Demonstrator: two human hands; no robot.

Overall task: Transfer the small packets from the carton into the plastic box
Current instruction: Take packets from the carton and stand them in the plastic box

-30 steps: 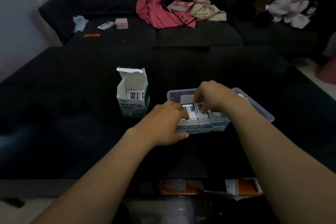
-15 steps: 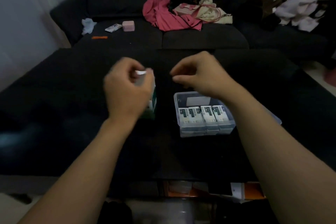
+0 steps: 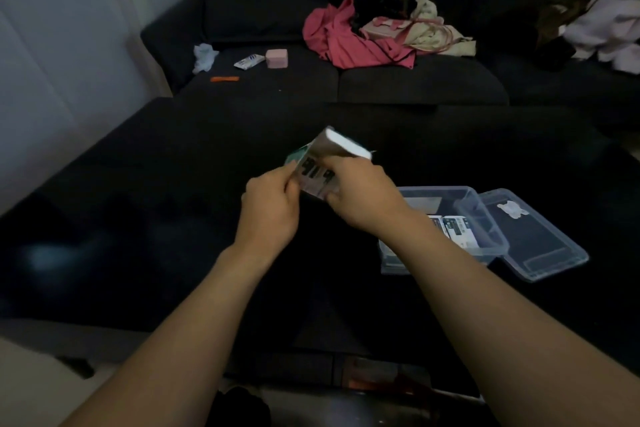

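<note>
The white and green carton is lifted off the black table and tilted, blurred by motion. Its open end faces me, and several small printed packets show inside. My left hand grips the carton's left side. My right hand grips its right side at the open end, thumb under the packets. To the right stands the clear plastic box with several packets lined up inside, partly hidden by my right forearm.
The box's clear lid lies beside it on the right. Behind the table is a dark sofa with a pink cloth, a bag, a pink block and small items. An orange thing shows under the table's near edge.
Both hands left the plastic box. The left took the carton, the right joined it, and the carton is now raised and tilted between them. The view shifted left.
</note>
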